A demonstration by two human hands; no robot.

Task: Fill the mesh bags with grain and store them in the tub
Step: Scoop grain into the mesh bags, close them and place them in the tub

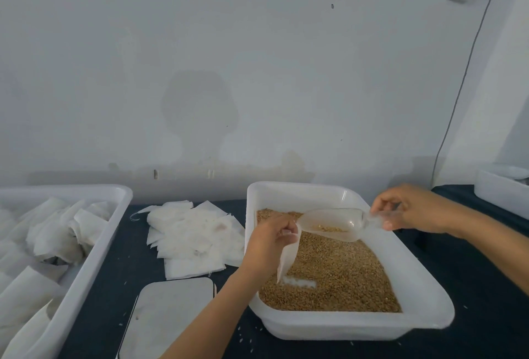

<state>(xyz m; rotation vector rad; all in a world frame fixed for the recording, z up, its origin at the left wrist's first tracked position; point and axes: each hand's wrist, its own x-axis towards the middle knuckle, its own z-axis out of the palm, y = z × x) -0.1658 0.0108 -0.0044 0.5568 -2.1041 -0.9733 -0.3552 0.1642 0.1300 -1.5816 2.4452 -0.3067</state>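
Note:
A white tub (423, 295) at centre right holds brown grain (337, 275). My left hand (267, 244) pinches the top of a white mesh bag (289, 258) that hangs over the grain. My right hand (406, 210) grips the handle of a clear plastic scoop (332, 222). The scoop lies level with a little grain inside, its mouth at the bag's opening. A second white tub (94, 255) on the left holds several rolled filled bags (54, 232).
A pile of flat empty mesh bags (191, 238) lies on the dark table between the two tubs. A grey rectangular lid (169, 318) sits in front of the pile. Another white container (501, 192) stands at the far right. Loose grains dot the table.

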